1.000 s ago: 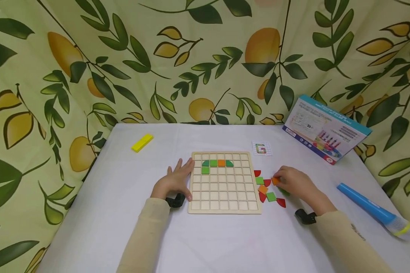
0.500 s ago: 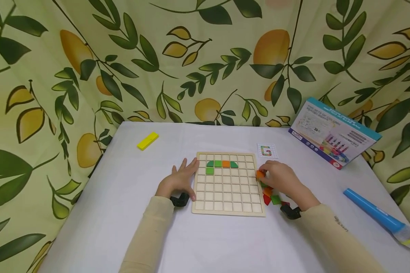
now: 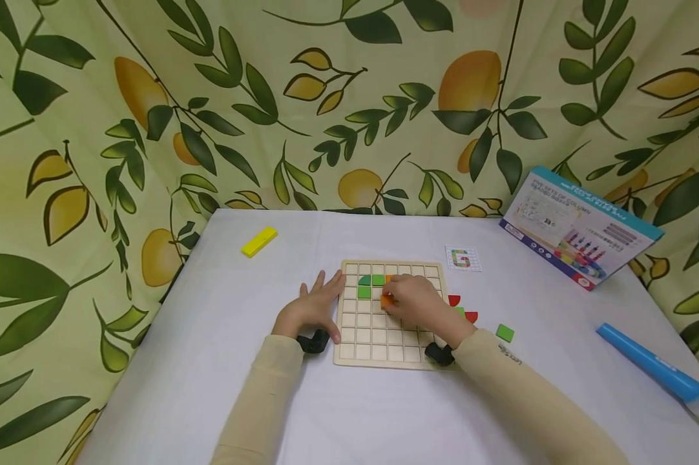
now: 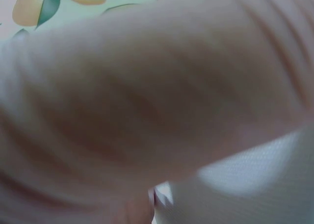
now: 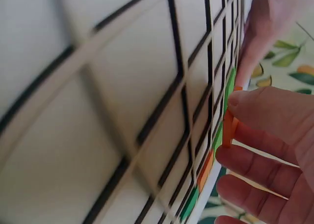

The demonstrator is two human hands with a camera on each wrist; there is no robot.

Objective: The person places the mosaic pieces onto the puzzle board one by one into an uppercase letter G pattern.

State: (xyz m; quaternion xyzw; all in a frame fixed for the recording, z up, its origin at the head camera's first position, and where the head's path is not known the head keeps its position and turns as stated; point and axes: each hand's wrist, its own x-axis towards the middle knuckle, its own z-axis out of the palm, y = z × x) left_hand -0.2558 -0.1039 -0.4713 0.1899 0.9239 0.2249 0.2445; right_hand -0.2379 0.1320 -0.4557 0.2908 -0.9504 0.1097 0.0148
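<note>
A wooden grid board [image 3: 364, 337] lies on the white table. My left hand [image 3: 310, 309] rests along its left edge, fingers spread and thumb near the lower side. Over the board, my right hand [image 3: 422, 302] pinches an orange square tile [image 3: 387, 302] between thumb and fingers; the right wrist view shows this orange tile [image 5: 228, 128] close to the grid's surface. A dark green quarter-round tile [image 3: 364, 280], a green square [image 3: 378, 279] and another green square [image 3: 364, 292] sit in cells. My right hand partly covers that upper row. The left wrist view shows mostly blurred skin.
Right of the board lie loose tiles, among them a red one [image 3: 454, 300] and a green square [image 3: 505, 332]. A pattern card [image 3: 463, 258] lies behind them. A printed box [image 3: 582, 227], a blue microphone-shaped object [image 3: 652, 363] and a yellow block [image 3: 260, 242] are farther out.
My right hand has carried the orange tile from the loose tiles leftward over the board. My left hand keeps its place at the board's edge. The head view has shifted slightly.
</note>
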